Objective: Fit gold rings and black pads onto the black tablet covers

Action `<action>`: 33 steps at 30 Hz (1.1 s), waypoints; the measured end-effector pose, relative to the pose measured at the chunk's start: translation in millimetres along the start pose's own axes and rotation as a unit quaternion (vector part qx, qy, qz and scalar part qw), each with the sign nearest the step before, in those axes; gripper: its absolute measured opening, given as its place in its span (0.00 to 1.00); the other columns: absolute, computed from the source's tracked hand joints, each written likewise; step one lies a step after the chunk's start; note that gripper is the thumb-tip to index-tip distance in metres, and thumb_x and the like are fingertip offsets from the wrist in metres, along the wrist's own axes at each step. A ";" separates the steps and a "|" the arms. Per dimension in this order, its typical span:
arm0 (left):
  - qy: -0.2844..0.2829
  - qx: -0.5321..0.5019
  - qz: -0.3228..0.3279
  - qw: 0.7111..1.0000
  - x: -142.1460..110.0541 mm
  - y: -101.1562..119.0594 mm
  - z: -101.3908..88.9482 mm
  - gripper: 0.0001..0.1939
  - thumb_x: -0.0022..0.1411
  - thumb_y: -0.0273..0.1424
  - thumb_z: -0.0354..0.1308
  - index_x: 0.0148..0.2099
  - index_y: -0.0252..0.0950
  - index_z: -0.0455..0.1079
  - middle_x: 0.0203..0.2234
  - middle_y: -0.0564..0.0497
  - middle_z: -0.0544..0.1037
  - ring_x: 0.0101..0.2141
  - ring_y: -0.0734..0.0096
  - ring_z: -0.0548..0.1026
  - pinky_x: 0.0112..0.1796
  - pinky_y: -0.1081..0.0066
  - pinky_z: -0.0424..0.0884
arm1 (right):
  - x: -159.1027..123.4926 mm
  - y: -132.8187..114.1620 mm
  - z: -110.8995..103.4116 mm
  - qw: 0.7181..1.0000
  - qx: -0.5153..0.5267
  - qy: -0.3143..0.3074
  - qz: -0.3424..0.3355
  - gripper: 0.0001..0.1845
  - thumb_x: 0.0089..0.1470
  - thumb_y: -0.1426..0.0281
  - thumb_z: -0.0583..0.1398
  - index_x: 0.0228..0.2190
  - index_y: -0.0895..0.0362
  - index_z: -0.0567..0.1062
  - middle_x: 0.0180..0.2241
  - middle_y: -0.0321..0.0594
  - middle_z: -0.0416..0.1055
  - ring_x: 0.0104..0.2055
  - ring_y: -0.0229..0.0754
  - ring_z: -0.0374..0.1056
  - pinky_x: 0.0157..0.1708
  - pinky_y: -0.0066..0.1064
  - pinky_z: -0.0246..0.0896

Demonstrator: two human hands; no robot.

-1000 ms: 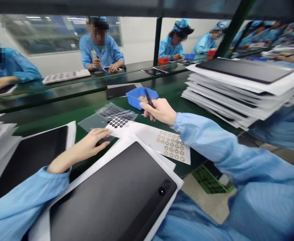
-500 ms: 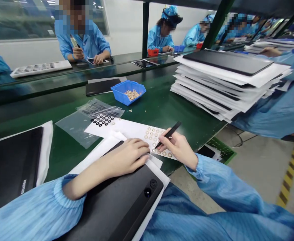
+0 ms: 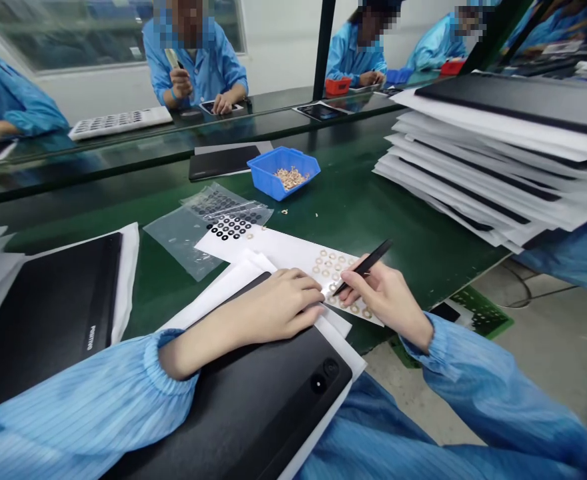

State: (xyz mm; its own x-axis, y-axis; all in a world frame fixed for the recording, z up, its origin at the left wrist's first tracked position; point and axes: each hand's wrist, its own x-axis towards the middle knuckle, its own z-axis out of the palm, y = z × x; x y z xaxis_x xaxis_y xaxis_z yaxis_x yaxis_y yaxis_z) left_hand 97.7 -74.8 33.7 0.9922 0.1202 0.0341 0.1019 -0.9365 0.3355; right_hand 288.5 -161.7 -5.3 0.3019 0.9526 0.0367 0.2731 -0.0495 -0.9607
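Note:
Palm down, my left hand [image 3: 293, 303] rests open on a black tablet [image 3: 253, 400] with two round camera spots near its corner. The tablet lies on white paper. My right hand [image 3: 383, 287] pinches black tweezers [image 3: 368, 261], tilted, with the tip at a white sheet [image 3: 278, 250]. Pale ring-shaped stickers [image 3: 326, 263] sit in rows on the right end of this sheet. Its left end bears black rings [image 3: 228, 228], partly under a clear plastic bag [image 3: 183, 243]. My right palm hides some of the pale rings.
Behind the sheet stands a blue bin [image 3: 283, 175] of small pale pieces. Paper and tablets form a tall stack [image 3: 493, 167] at right. Another tablet [image 3: 58, 313] lies at left, and a dark one [image 3: 223, 161] near the ledge. Several people in blue work across the bench.
The whole view has shifted, so things appear farther right and slightly higher. Both hands keep nearly the same pose, with the tweezers still at the pale rings.

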 end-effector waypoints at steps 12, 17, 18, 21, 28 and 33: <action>0.049 0.057 0.020 0.997 -17.0 6.7 -6.1 0.19 0.71 0.32 0.41 0.55 0.29 0.67 0.53 0.40 0.70 0.57 0.54 0.63 0.56 0.55 0.61 | -64.8 -39.3 23.2 0.978 0.207 -0.019 0.021 0.16 0.53 0.56 0.62 0.27 0.54 0.67 0.15 0.33 0.70 0.14 0.38 0.67 0.14 0.29 0.67; 0.058 0.024 -0.005 0.998 -58.6 41.1 -8.7 0.17 0.71 0.31 0.43 0.57 0.34 0.64 0.54 0.45 0.70 0.56 0.64 0.64 0.56 0.65 0.64 | -77.8 -28.3 39.7 0.968 0.244 0.038 0.034 0.14 0.55 0.57 0.61 0.28 0.53 0.64 0.13 0.30 0.68 0.12 0.36 0.64 0.11 0.26 0.62; 0.057 0.022 0.000 0.998 -65.2 46.6 -6.0 0.16 0.71 0.31 0.44 0.57 0.35 0.64 0.54 0.46 0.70 0.56 0.64 0.64 0.56 0.65 0.64 | -79.3 -25.9 41.0 0.968 0.244 0.043 0.036 0.14 0.56 0.58 0.60 0.28 0.53 0.64 0.13 0.30 0.68 0.11 0.36 0.64 0.10 0.25 0.61; 0.058 0.035 0.021 0.997 -75.8 55.2 4.7 0.16 0.70 0.29 0.45 0.56 0.37 0.64 0.52 0.45 0.70 0.57 0.58 0.62 0.58 0.54 0.61 | -84.0 -20.6 42.7 0.968 0.243 0.059 0.036 0.14 0.57 0.58 0.59 0.29 0.54 0.64 0.12 0.28 0.66 0.11 0.34 0.62 0.09 0.23 0.59; 0.051 0.050 0.048 0.996 -75.4 51.7 15.9 0.18 0.69 0.27 0.44 0.58 0.39 0.64 0.51 0.43 0.71 0.56 0.52 0.63 0.55 0.44 0.61 | -88.7 -21.2 42.3 0.972 0.219 0.075 0.033 0.14 0.58 0.59 0.58 0.29 0.54 0.62 0.12 0.27 0.64 0.10 0.33 0.62 0.08 0.22 0.59; 0.050 0.048 0.036 0.997 -76.2 52.0 17.5 0.18 0.69 0.27 0.44 0.59 0.40 0.63 0.53 0.44 0.70 0.58 0.53 0.61 0.58 0.45 0.58 | -88.0 -24.0 41.5 0.976 0.204 0.070 0.025 0.14 0.58 0.60 0.58 0.28 0.54 0.62 0.12 0.26 0.64 0.09 0.33 0.62 0.08 0.21 0.58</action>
State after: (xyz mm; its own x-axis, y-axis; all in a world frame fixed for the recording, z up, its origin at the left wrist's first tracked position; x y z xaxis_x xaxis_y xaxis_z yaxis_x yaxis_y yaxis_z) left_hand 28.7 -138.4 32.1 0.9855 0.0795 0.1496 0.0422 -0.9704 0.2378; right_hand 217.5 -231.9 3.1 0.4347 0.9006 -0.0039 -0.1232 0.0552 -0.9908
